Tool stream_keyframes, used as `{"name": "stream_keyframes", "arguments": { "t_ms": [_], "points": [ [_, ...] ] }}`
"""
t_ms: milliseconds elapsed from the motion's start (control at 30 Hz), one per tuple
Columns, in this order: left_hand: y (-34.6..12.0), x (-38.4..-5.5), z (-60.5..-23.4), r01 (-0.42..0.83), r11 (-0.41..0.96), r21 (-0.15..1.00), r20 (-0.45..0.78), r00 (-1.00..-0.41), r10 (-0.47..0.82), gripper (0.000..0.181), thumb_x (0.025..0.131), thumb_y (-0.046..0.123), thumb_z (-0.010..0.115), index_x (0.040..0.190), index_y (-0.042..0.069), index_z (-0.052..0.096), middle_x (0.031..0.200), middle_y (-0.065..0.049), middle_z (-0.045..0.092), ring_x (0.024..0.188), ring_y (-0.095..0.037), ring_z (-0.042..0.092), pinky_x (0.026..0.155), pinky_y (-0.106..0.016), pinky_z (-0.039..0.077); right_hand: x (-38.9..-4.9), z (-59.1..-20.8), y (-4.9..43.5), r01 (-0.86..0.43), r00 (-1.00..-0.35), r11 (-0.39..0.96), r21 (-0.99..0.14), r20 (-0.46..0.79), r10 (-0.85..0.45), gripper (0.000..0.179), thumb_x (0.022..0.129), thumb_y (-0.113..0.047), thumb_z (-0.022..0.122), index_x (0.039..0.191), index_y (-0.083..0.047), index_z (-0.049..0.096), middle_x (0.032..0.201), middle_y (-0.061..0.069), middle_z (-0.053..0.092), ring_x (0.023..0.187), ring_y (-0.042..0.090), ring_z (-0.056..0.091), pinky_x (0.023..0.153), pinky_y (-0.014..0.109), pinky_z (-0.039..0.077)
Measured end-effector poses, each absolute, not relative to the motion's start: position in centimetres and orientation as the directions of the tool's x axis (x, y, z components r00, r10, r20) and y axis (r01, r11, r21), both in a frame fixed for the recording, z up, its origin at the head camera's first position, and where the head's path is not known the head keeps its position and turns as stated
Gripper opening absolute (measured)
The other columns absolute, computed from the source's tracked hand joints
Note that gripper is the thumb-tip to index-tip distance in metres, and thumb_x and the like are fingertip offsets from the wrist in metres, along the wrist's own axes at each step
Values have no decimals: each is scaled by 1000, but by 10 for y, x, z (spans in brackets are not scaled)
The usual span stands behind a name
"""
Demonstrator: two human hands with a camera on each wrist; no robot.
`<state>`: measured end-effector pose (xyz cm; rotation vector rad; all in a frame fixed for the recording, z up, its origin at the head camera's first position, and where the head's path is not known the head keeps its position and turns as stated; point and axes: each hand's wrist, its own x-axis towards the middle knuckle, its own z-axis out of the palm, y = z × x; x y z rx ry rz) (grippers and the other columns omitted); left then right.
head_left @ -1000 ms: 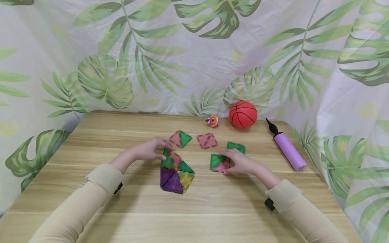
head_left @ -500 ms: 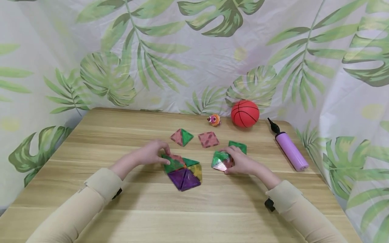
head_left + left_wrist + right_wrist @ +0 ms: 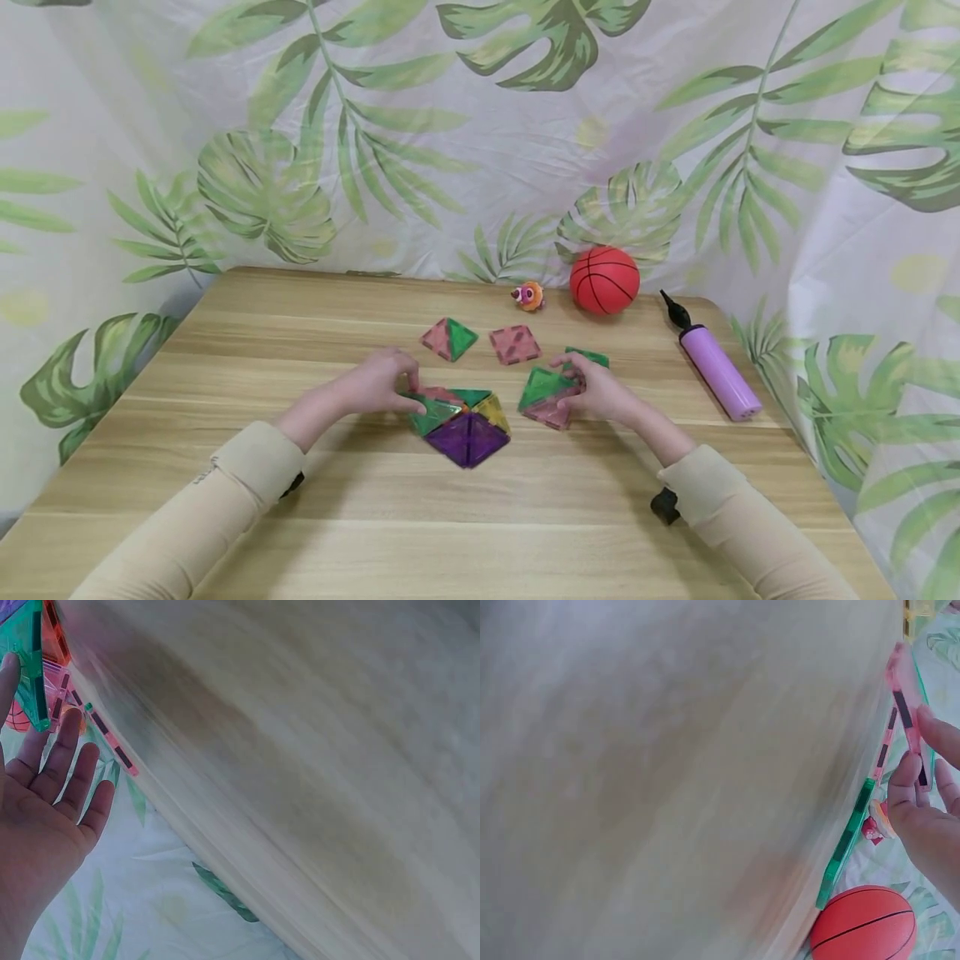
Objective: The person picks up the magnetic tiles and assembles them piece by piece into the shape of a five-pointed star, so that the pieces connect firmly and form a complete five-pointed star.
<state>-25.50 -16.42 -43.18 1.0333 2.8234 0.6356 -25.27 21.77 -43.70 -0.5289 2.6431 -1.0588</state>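
Observation:
My left hand (image 3: pixel 377 383) pinches a joined cluster of see-through magnetic tiles (image 3: pixel 468 437) by its left edge. Purple triangles lie at its front, with green, pink and yellow ones behind. In the left wrist view the thumb lies on a green tile (image 3: pixel 28 671), fingers spread behind it. Across a small gap, my right hand (image 3: pixel 600 392) grips a pair of joined triangles (image 3: pixel 543 387), one green and one pink. The right wrist view shows the pair's pink tile (image 3: pixel 904 697) edge-on between thumb and fingers, tilted up from the table.
Farther back lie a pink-and-green tile pair (image 3: pixel 449 339), a pink square tile (image 3: pixel 515 344) and a green tile (image 3: pixel 592 357). A small toy figure (image 3: pixel 529 296) and a red basketball (image 3: pixel 604 281) stand near the rear edge. A purple hand pump (image 3: pixel 718 371) lies at right.
The left hand has turned the tile cluster and shifted it right, its purple side now facing front and closer to the other pair. The right hand's pair has turned and tilted slightly.

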Motion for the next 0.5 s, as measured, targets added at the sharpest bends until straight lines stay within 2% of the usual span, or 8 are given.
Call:
{"name": "stream_keyframes", "arguments": {
  "t_ms": [133,267,367,500],
  "points": [
    [-161,-254,-433,607,681,410,91,-770,632,33,67,44,82,78,19,63,83,8,62,88,-17,54,83,-40,44,-251,-430,215,-192,-907,620,-761,-104,-408,48,83,-5,71,127,-8,50,114,17,62,107,28,59,86,38,49],
    [-157,-253,-432,614,670,417,96,-763,639,33,69,46,80,79,19,64,84,7,63,88,-18,55,83,-41,44,-253,-425,212,-154,-916,544,-825,-88,-392,40,87,0,64,124,-1,49,104,18,66,95,23,63,80,34,51],
    [-153,-256,-429,608,655,449,85,-758,646,35,74,44,76,89,14,67,91,3,66,91,-19,58,84,-40,46,-259,-425,210,-108,-925,501,-859,-97,-366,40,89,-1,62,126,0,47,93,14,65,82,15,60,76,35,51],
    [-138,-265,-414,583,612,534,88,-759,646,37,84,31,71,109,5,63,104,-8,66,100,-24,61,89,-42,48,-265,-414,195,-77,-935,479,-874,-104,-339,41,91,-8,63,128,-2,47,93,12,64,80,14,60,73,32,51]
  ]
}}
